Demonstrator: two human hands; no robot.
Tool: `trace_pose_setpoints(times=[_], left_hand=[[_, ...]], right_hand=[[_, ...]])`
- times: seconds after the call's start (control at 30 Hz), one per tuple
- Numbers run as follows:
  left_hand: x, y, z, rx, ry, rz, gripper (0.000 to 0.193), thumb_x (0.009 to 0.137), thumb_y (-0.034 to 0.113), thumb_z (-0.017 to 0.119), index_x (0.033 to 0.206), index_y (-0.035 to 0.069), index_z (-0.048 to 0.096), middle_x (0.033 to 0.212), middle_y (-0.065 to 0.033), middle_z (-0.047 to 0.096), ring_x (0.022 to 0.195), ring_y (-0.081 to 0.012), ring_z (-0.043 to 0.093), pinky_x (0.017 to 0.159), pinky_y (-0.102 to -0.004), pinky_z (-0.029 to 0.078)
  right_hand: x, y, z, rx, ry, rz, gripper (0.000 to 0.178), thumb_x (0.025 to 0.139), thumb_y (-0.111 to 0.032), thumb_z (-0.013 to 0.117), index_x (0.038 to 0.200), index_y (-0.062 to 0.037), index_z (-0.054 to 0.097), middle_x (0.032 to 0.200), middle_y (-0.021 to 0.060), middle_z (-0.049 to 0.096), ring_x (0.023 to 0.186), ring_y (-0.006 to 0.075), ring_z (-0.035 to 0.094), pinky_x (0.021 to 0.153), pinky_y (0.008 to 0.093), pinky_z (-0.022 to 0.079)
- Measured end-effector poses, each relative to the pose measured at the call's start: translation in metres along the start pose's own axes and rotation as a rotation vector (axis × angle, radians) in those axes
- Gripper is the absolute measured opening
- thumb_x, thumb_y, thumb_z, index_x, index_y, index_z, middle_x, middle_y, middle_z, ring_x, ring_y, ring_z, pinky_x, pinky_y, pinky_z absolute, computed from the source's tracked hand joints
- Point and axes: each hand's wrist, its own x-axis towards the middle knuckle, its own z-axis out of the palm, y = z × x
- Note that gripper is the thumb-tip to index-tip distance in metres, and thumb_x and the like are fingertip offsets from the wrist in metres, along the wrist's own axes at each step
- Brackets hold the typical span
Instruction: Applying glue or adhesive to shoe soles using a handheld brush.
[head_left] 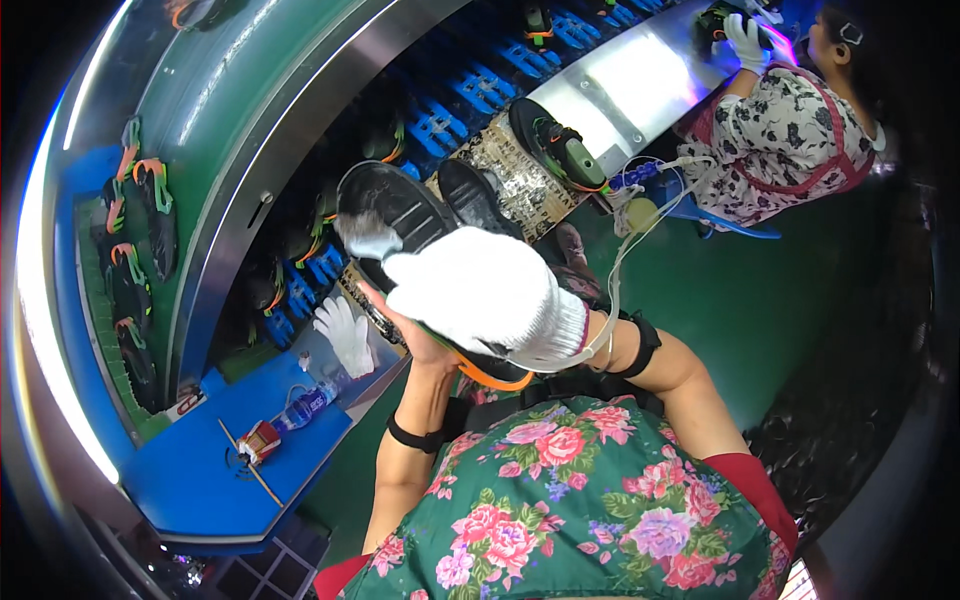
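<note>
My left hand (420,338), bare, is closed around the side of a black shoe (398,190) with orange trim at its near end. The shoe's dark, grooved bottom seems to face up; its middle is hidden by my other hand. On my right hand (485,285) is a white knit glove. Its fingers are closed on a brush (370,236) whose pale bristles touch the shoe or lie just over it; the grip is mostly covered. Just beyond, a black sole (468,192) rests on a stained, printed board (525,185). A black and green shoe (560,150) sits at that board's far end.
A conveyor with blue racks (435,128) carrying shoes curves past ahead. On the blue table (200,470) at left are a bottle (308,403), a small red pack (258,442) and a white glove (345,335). A gloved co-worker (770,130) sits at far right. Pale tubing (618,280) hangs beside my right wrist.
</note>
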Motion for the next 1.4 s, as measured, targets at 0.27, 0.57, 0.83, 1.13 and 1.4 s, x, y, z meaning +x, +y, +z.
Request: trace_pose_setpoints(times=[0.27, 0.57, 0.83, 1.13, 1.4], left_hand=[[0.015, -0.013, 0.016, 0.509, 0.353, 0.153, 0.088, 0.096, 0.078, 0.02, 0.154, 0.014, 0.035, 0.147, -0.0054, 0.047, 0.134, -0.0239, 0.046, 0.117, -0.0426, 0.033], [0.01, -0.003, -0.008, 0.261, 0.409, 0.103, 0.099, 0.088, 0.088, 0.022, 0.139, 0.008, 0.051, 0.122, -0.01, 0.064, 0.106, -0.0255, 0.063, 0.098, -0.041, 0.051], [0.022, 0.018, -0.008, 0.365, -0.008, -0.057, 0.098, 0.088, 0.088, 0.025, 0.139, 0.008, 0.049, 0.124, -0.0117, 0.062, 0.104, -0.0256, 0.063, 0.093, -0.0407, 0.052], [0.031, 0.016, 0.01, 0.243, 0.036, -0.055, 0.114, 0.071, 0.102, 0.025, 0.112, 0.001, 0.057, 0.09, -0.0171, 0.064, 0.078, -0.0252, 0.063, 0.071, -0.0368, 0.053], [0.04, 0.021, 0.023, 0.079, -0.098, -0.122, 0.128, 0.056, 0.109, 0.029, 0.108, -0.005, 0.057, 0.094, -0.0205, 0.064, 0.091, -0.0315, 0.06, 0.082, -0.0448, 0.05]], right_hand=[[-0.015, 0.03, -0.004, 0.002, 0.139, -0.168, 0.036, 0.082, -0.005, 0.073, 0.118, -0.0045, 0.072, 0.113, 0.0112, 0.073, 0.095, 0.0278, 0.069, 0.077, 0.0367, 0.056], [0.013, -0.007, -0.027, 0.036, -0.156, 0.058, 0.031, 0.081, -0.006, 0.075, 0.112, -0.0071, 0.074, 0.109, 0.008, 0.073, 0.09, 0.0269, 0.069, 0.074, 0.037, 0.057], [-0.001, 0.0, -0.015, 0.196, -0.113, 0.156, 0.027, 0.078, -0.008, 0.077, 0.105, -0.0089, 0.076, 0.103, 0.01, 0.075, 0.086, 0.0279, 0.07, 0.076, 0.0361, 0.057], [-0.007, -0.007, -0.028, 0.179, -0.232, 0.134, 0.03, 0.081, -0.005, 0.075, 0.111, -0.0076, 0.075, 0.106, 0.0095, 0.074, 0.091, 0.0272, 0.07, 0.079, 0.0375, 0.058], [-0.015, -0.007, -0.022, 0.221, -0.223, 0.062, 0.027, 0.08, -0.007, 0.078, 0.107, -0.0105, 0.076, 0.1, 0.0034, 0.074, 0.087, 0.0228, 0.07, 0.077, 0.0353, 0.057]])
